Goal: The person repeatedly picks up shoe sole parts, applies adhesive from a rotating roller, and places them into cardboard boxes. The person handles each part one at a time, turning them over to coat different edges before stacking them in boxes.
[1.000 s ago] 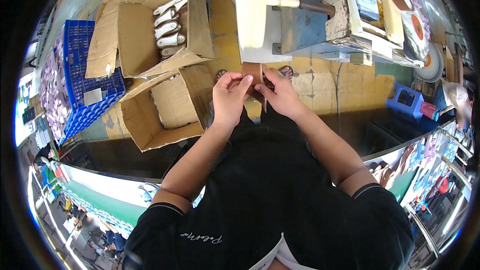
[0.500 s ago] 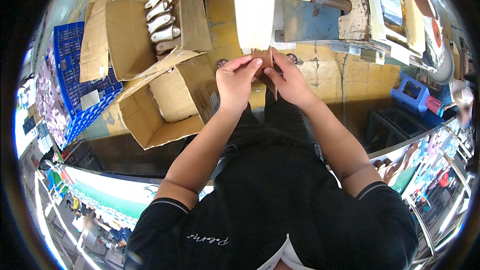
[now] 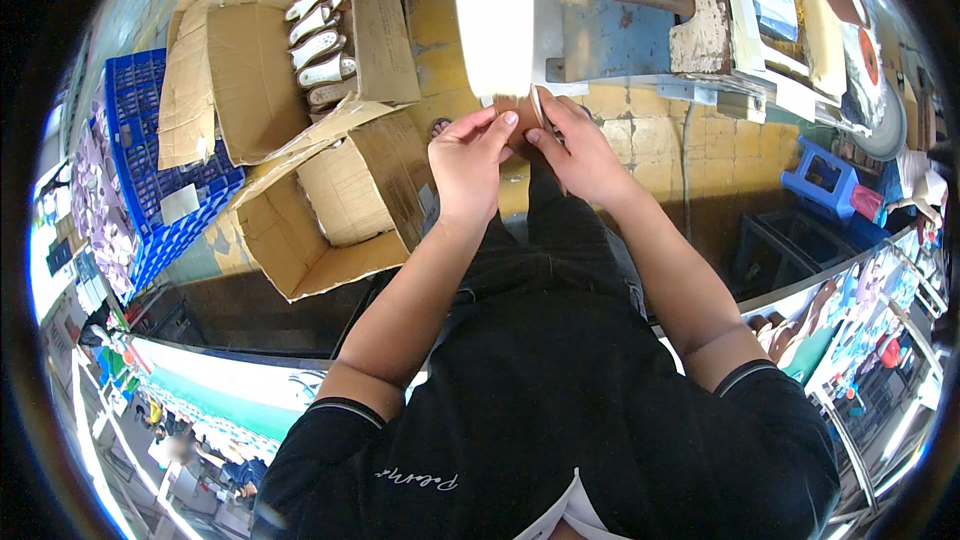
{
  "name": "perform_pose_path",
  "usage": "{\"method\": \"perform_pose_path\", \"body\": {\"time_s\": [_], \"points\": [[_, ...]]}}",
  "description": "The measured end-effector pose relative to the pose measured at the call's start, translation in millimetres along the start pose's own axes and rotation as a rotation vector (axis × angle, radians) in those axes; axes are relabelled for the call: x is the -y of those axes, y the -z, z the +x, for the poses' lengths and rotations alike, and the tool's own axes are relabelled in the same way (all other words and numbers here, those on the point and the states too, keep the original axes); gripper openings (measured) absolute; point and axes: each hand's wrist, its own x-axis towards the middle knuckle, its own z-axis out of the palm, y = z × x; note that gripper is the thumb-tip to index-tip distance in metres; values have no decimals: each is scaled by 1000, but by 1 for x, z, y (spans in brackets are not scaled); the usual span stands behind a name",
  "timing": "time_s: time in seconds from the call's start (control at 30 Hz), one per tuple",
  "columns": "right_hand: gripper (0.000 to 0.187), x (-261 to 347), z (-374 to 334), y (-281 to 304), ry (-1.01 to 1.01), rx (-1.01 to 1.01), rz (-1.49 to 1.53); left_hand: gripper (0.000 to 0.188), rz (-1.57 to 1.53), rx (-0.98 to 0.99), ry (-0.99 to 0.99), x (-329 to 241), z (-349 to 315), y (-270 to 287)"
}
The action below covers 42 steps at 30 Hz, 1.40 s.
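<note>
Both hands met over my lap: my left hand (image 3: pixel 468 162) and right hand (image 3: pixel 578 152) pinched a small brown sole piece (image 3: pixel 522 120) just under the white wheel (image 3: pixel 492 15). I judged steady fingertip pressure and keeping its thin edge square to the wheel mattered most.

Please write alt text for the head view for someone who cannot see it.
Seen from above, a person's left hand and right hand hold a small brown piece against a white wheel. Open cardboard boxes stand to their left.
</note>
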Motion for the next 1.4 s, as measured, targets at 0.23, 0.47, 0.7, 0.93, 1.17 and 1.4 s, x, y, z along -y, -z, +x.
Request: {"method": "perform_pose_path", "body": {"time_s": [0.23, 0.47, 0.7, 0.93, 1.17, 1.4], "points": [[58, 4, -10, 0, 76, -53, -72, 29, 6, 29, -68, -2, -17, 4], [58, -1, -1, -3, -64, 8, 77, 26, 24, -18, 2, -7, -2, -4], [67, 39, -19, 13, 228, -172, -49, 23, -71, 233, -359, -17, -35, 9], [78, 89, -36, 51, 449, -264, -213, 36, -140, 531, -591, -41, -78, 19], [85, 100, -56, 55, 574, -402, -285, 59, 14, 522, -744, -50, -108, 13], [78, 97, -65, 35, 430, -358, -184, 69, 208, 459, -632, -39, -105, 7]]}}
